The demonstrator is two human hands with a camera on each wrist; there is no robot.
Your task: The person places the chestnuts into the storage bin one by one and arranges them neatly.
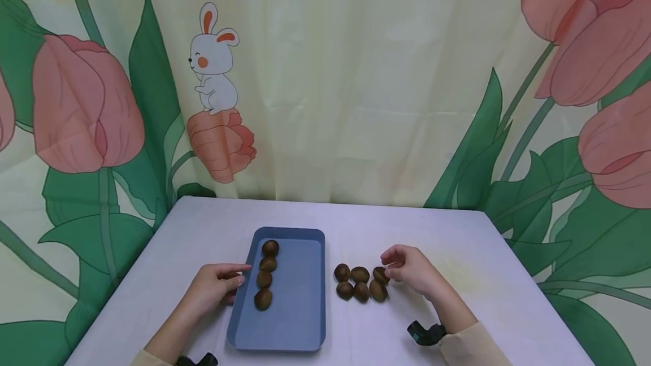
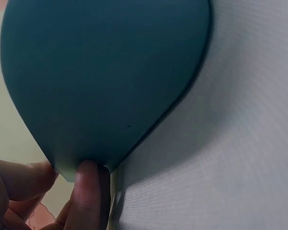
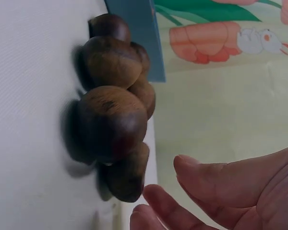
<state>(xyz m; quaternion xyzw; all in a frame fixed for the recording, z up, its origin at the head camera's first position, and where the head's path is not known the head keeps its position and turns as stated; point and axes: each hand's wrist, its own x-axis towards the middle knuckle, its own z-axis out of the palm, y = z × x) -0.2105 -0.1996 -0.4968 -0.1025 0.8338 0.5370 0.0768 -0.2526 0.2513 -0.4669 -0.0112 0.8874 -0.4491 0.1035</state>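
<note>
Here the left hand [image 1: 216, 287] lies at the left rim of the blue tray [image 1: 300, 298], fingertips [image 2: 89, 191] touching its edge, fingers fairly straight and wrapped round nothing. Four chestnuts [image 1: 265, 282] stand in a single file along the tray's left side, leaving the tray's right half as bare floor. Right of the tray, across a narrow strip of table [image 1: 458, 242], six more nuts [image 1: 361, 282] sit bunched in two rows. The right hand [image 1: 412, 269] hovers at the right end of that cluster, fingers loosely curled towards the nearest nut [image 3: 113, 124] with a gap between, gripping nothing. Wide cloth lies far and right of the hand.
</note>
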